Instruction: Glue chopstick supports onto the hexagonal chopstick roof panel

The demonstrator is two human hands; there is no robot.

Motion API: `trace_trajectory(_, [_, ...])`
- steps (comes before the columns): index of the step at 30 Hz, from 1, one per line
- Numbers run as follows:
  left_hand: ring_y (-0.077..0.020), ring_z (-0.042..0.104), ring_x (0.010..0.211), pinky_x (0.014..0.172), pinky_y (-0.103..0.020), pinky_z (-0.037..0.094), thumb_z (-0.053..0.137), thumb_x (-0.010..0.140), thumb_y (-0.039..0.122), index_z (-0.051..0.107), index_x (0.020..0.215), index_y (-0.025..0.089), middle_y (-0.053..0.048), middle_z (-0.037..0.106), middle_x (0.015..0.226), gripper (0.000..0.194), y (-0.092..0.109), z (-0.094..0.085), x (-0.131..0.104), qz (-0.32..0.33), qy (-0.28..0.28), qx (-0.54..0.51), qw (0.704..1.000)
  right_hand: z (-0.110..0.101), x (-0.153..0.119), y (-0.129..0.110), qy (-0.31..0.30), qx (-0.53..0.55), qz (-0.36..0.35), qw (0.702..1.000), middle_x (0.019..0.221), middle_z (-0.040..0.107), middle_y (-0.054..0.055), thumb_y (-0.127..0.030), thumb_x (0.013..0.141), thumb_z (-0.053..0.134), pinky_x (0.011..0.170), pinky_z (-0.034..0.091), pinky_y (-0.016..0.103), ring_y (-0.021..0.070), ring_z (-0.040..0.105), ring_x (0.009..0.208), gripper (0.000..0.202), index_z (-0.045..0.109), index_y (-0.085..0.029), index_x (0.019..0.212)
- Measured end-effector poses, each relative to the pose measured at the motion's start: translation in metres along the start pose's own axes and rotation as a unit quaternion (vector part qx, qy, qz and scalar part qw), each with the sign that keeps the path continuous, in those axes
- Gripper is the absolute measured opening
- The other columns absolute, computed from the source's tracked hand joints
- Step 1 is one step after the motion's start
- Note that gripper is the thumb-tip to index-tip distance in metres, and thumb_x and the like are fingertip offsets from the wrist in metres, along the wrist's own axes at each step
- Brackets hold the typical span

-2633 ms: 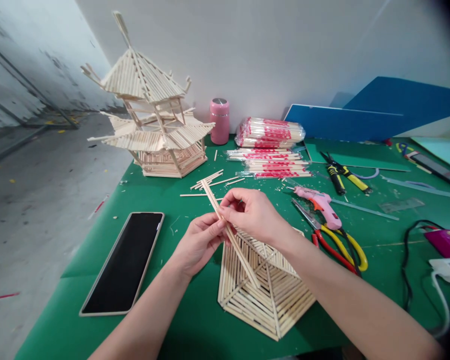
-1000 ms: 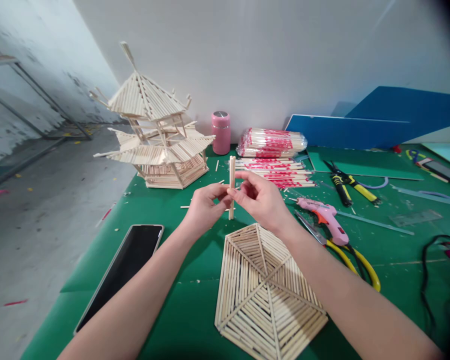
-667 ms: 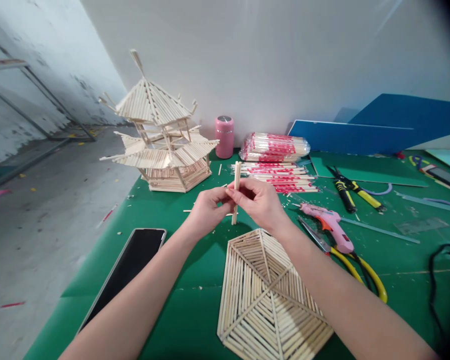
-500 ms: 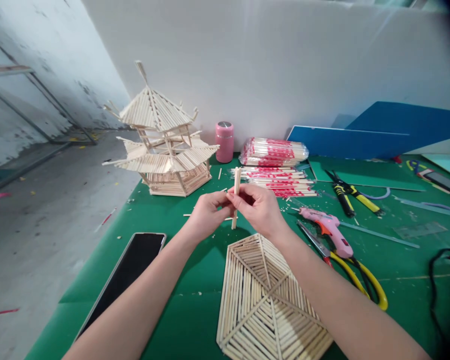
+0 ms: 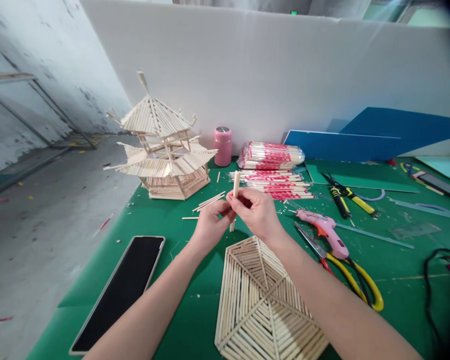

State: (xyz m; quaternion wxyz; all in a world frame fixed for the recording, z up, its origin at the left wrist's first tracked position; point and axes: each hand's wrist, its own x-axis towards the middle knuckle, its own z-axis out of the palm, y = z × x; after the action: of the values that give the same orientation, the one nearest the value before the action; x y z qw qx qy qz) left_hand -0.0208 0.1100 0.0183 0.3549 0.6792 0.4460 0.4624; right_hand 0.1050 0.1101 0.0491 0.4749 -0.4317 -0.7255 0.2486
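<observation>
My right hand [image 5: 258,212] pinches a small upright bundle of wooden chopsticks [image 5: 236,183] between thumb and fingers. Lower on the same bundle, the fingers of my left hand [image 5: 211,226] are closed around it; part of their grip is hidden. Below my hands lies a flat hexagonal panel [image 5: 247,295] made of chopsticks, partly covered by my right forearm. Several loose sticks [image 5: 210,201] rest on the green table just beyond my left hand.
A chopstick pavilion model [image 5: 165,160] stands at the back left, beside a pink flask [image 5: 222,146]. Wrapped chopsticks [image 5: 272,156] lie behind my hands. To the right are a pink glue gun [image 5: 324,227], scissors [image 5: 345,270] and pliers [image 5: 347,195]. A phone [image 5: 122,290] lies left.
My left hand has shifted down along the chopsticks, while my right hand keeps its pinch near the same place. The view has tilted up a little.
</observation>
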Motion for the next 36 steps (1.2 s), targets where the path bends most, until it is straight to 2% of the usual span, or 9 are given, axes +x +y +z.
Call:
trace_trajectory(8, [-0.0177,0.056,0.072,0.068,-0.028,0.044,0.056,0.07,0.02,0.065,0.07,0.015,0.001,0.06,0.062,0.01,0.003,0.001,0.001,-0.017,-0.001,-0.011,1.0,0.001,-0.001,0.001,0.015,0.015,0.017,1.0,0.071,0.06,0.001,-0.027,0.079,0.049,0.059,0.04,0.026,0.0126,0.051,0.063,0.016,0.062,-0.019,0.076])
trace_trajectory(13, [-0.017,0.055,0.071,0.065,-0.026,0.042,0.059,0.068,0.02,0.066,0.073,0.015,0.001,0.061,0.062,0.01,0.005,0.001,0.0,-0.042,-0.011,-0.048,0.998,0.0,0.001,-0.004,0.01,0.047,0.032,0.998,0.063,0.055,-0.001,-0.025,0.076,0.052,0.056,0.036,0.026,0.0114,0.047,0.059,0.014,0.062,-0.019,0.07])
trace_trajectory(17, [-0.0124,0.051,0.059,0.055,-0.024,0.041,0.062,0.068,0.023,0.067,0.08,0.014,-0.001,0.062,0.065,0.017,0.013,-0.002,-0.006,-0.095,-0.073,-0.118,0.986,-0.01,0.009,-0.009,0.004,0.104,0.068,0.992,0.053,0.046,-0.004,-0.027,0.073,0.055,0.049,0.031,0.025,0.009,0.039,0.051,0.014,0.06,-0.017,0.064])
trace_trajectory(20, [-0.0086,0.047,0.05,0.048,-0.021,0.038,0.06,0.071,0.027,0.068,0.078,0.012,-0.004,0.063,0.065,0.018,0.023,-0.007,-0.014,-0.149,-0.142,-0.19,0.96,-0.021,0.019,-0.01,0.001,0.163,0.118,0.98,0.049,0.038,-0.006,-0.028,0.07,0.059,0.044,0.026,0.023,0.0069,0.033,0.046,0.016,0.058,-0.017,0.058])
trace_trajectory(24, [-0.0052,0.041,0.043,0.041,-0.018,0.031,0.058,0.072,0.033,0.067,0.076,0.013,-0.005,0.063,0.064,0.022,0.036,-0.007,-0.025,-0.215,-0.192,-0.296,0.911,-0.031,0.025,-0.005,-0.027,0.259,0.22,0.94,0.044,0.035,-0.007,-0.028,0.067,0.062,0.036,0.017,0.021,0.0044,0.026,0.038,0.017,0.056,-0.016,0.057])
trace_trajectory(28, [-0.0024,0.033,0.036,0.037,-0.018,0.026,0.058,0.071,0.035,0.063,0.068,0.014,-0.001,0.058,0.055,0.022,0.043,0.003,-0.035,-0.261,-0.182,-0.381,0.868,-0.03,0.02,0.001,-0.049,0.351,0.299,0.886,0.046,0.036,-0.007,-0.029,0.066,0.062,0.033,0.015,0.018,0.0023,0.023,0.036,0.016,0.058,-0.015,0.06])
trace_trajectory(33, [-0.0005,0.028,0.033,0.037,-0.018,0.026,0.059,0.07,0.034,0.062,0.069,0.013,0.001,0.055,0.054,0.021,0.047,0.014,-0.042,-0.285,-0.16,-0.439,0.837,-0.024,-0.003,0.005,-0.094,0.446,0.347,0.82,0.046,0.033,-0.008,-0.037,0.069,0.061,0.032,0.018,0.016,0.0021,0.022,0.036,0.024,0.062,-0.014,0.065])
trace_trajectory(36, [-0.001,0.031,0.034,0.036,-0.018,0.026,0.059,0.071,0.034,0.063,0.07,0.012,0.001,0.055,0.053,0.022,0.048,0.015,-0.044,-0.292,-0.151,-0.452,0.829,-0.022,-0.016,0.005,-0.091,0.486,0.357,0.793,0.044,0.037,-0.008,-0.035,0.068,0.063,0.032,0.021,0.015,0.002,0.026,0.037,0.023,0.062,-0.013,0.063])
